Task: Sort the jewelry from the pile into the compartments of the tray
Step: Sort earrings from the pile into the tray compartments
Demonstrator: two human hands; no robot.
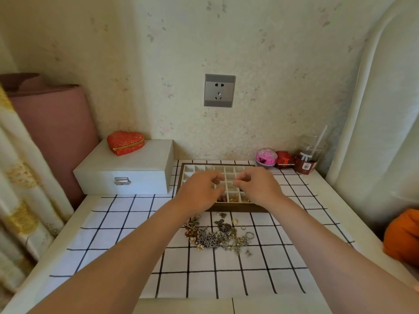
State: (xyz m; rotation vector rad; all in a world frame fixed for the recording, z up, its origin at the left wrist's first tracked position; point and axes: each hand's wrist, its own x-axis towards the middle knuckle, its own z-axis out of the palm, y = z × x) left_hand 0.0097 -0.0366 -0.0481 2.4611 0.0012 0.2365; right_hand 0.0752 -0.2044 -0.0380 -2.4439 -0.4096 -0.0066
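The right hand's fingers (240, 177) are curled, with thumb and forefinger tips drawn together over the middle of the tray. Whether a small piece sits between them is too small to tell. The left hand's fingers (216, 177) are bent inward close beside them, thumb near forefinger, and it is just as unclear whether they hold anything. The right hand (257, 188) and the left hand (199, 191) both hover above the tray (238, 208), a wooden-rimmed box of small white compartments at the centre of the frame. Some gold and red pieces (234, 199) lie in its nearest row.

The jewelry pile (217, 236), a tangle of chains, rings and charms, lies just below the tray on the grid-patterned cloth (127, 225) covering the surface.

Left of the tray stands a white box (127, 173) with a metal clasp, and a red heart-shaped pouch (125, 143) rests on its lid. To the upper right of the tray are a pink round container (266, 157), a small red box (284, 158) and a cup with a straw (308, 160). A wall socket (219, 90) is at the upper centre of the frame.
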